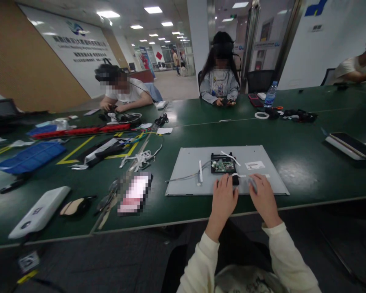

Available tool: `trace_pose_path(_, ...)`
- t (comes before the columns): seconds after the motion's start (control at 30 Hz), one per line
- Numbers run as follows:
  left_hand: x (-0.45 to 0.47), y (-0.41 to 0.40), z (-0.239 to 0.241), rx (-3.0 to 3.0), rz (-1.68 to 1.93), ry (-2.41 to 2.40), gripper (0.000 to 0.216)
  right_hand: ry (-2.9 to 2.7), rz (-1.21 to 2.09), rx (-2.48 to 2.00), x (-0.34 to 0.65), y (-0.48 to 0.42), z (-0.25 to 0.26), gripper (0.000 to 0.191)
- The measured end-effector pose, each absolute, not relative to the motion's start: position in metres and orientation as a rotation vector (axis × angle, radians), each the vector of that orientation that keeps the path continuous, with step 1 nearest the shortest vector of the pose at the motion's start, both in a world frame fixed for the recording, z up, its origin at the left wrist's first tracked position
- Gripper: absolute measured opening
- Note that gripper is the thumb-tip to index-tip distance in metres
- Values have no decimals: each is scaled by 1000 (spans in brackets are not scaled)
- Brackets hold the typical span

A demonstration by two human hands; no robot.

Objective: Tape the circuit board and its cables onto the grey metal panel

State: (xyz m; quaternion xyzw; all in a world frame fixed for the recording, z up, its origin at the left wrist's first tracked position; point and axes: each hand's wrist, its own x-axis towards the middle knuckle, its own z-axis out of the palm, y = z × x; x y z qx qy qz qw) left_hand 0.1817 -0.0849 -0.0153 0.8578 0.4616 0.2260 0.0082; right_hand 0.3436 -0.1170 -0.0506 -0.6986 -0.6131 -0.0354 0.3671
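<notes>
A flat grey-white panel (186, 171) lies at the table's near edge in front of me. On it sits a green circuit board (224, 166) in a black bracket, with a grey cable (183, 176) running off to the left. My left hand (225, 197) rests over the bracket's lower edge, fingers stretched forward, its thumb beside a small black block (235, 179). A white strip (239, 176) lies by that block. To its right, my right hand (263, 196) is over the panel, fingers forward and thumb apart; no held object can be made out.
Left of the panel are a phone (136, 193), tangled white strips (142, 159), a white device (39, 211) and a blue tray (30, 156). A tablet-like device (354, 145) lies at the right. Across the table, two people (220, 77) handle small items near a water bottle (271, 95).
</notes>
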Motion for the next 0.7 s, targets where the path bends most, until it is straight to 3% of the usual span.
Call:
trace_pose_path(0.2,186,-85,-22,2694,750,1457,41,-1657,-294,-2028,334,-131,-50,41)
trace_pose_path(0.7,197,-100,-29,2666,830,1487,33,-1693,-277,-2057,345,-138,-48,43)
